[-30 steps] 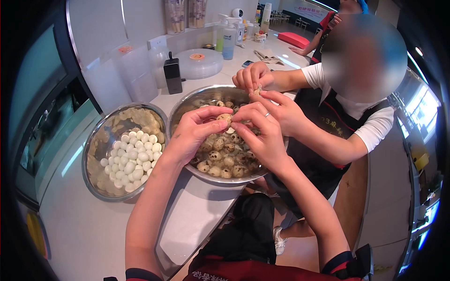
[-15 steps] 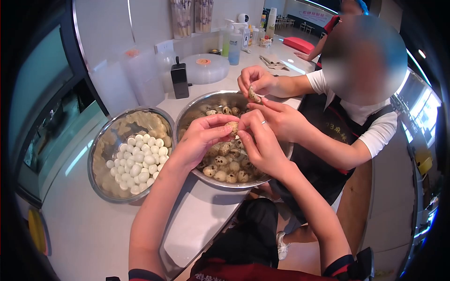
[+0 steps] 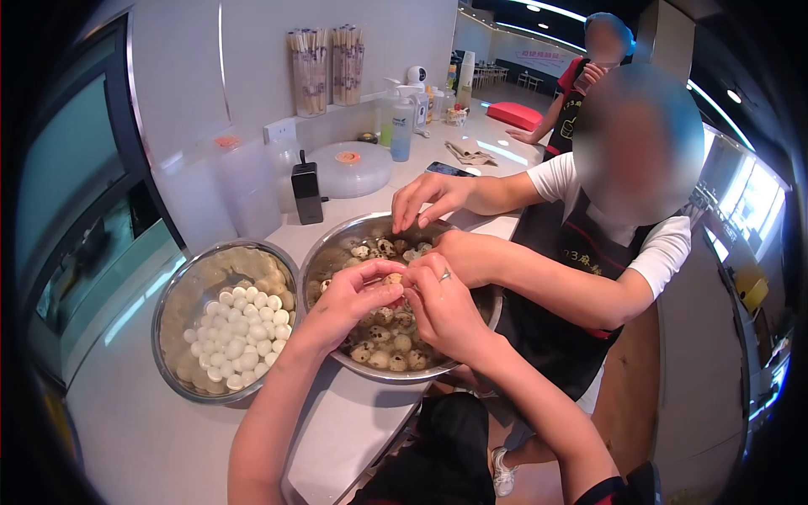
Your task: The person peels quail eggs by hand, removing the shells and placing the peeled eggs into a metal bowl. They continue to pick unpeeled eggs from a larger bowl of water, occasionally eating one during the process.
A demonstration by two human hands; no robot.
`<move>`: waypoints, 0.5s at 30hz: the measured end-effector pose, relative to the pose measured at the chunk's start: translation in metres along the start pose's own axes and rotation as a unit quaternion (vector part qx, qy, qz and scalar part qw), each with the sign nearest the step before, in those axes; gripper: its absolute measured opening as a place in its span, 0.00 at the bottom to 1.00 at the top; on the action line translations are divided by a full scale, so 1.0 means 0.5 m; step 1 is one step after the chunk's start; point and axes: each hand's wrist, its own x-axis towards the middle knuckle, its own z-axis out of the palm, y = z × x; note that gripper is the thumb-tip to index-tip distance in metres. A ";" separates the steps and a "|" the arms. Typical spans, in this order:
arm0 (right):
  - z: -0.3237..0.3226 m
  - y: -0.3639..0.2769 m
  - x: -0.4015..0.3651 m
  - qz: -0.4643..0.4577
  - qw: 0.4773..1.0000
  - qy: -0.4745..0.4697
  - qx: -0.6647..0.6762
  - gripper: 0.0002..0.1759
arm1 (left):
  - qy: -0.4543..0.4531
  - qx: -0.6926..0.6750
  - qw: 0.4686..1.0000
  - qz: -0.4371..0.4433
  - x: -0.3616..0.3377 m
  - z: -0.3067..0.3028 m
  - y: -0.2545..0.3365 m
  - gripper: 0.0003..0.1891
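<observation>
Head view: left hand (image 3: 339, 305) pinched a speckled egg (image 3: 393, 279) over the right-side steel bowl (image 3: 392, 375), right hand (image 3: 444, 310) narrowed with fingertips against it; light, even pressure, kept low, was judged best for lifting shell without gouging.

Colour and Pattern Findings

We record plain white on the peeled eggs (image 3: 244, 332). We note cream to tan on the unpeeled eggs (image 3: 380, 359), irregularly blotched in dark brown. Both bowls (image 3: 179, 368) (image 3: 486, 332) are silver-grey; the counter (image 3: 135, 421) is off-white. We find the upright device (image 3: 306, 195) black, the box (image 3: 514, 114) red, the pump bottle (image 3: 401, 139) pale blue. We observe yellow lettering on a co-worker's black apron (image 3: 555, 252), and plain white on that person's sleeve (image 3: 661, 261).
</observation>
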 end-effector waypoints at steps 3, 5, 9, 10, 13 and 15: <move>0.004 0.000 -0.002 -0.003 1.000 -0.006 0.006 0.09 | 0.007 0.027 1.000 0.010 0.004 -0.009 -0.002 0.13; 0.004 -0.002 -0.001 0.011 1.000 -0.001 0.011 0.07 | 0.009 0.002 1.000 -0.021 0.003 -0.010 -0.002 0.13; 0.000 0.001 -0.006 -0.013 1.000 -0.008 0.020 0.09 | 0.020 -0.017 0.999 -0.035 -0.003 0.000 0.006 0.13; -0.001 0.001 -0.005 -0.017 1.000 -0.012 0.006 0.09 | 0.019 -0.014 0.999 -0.034 -0.003 0.001 0.007 0.13; 0.000 0.003 -0.006 -0.026 1.000 -0.011 -0.004 0.08 | 0.012 -0.009 0.999 -0.034 0.000 -0.010 0.000 0.13; -0.001 0.003 -0.005 -0.009 1.000 -0.001 0.011 0.08 | 0.034 -0.028 0.998 -0.050 0.002 -0.017 0.002 0.13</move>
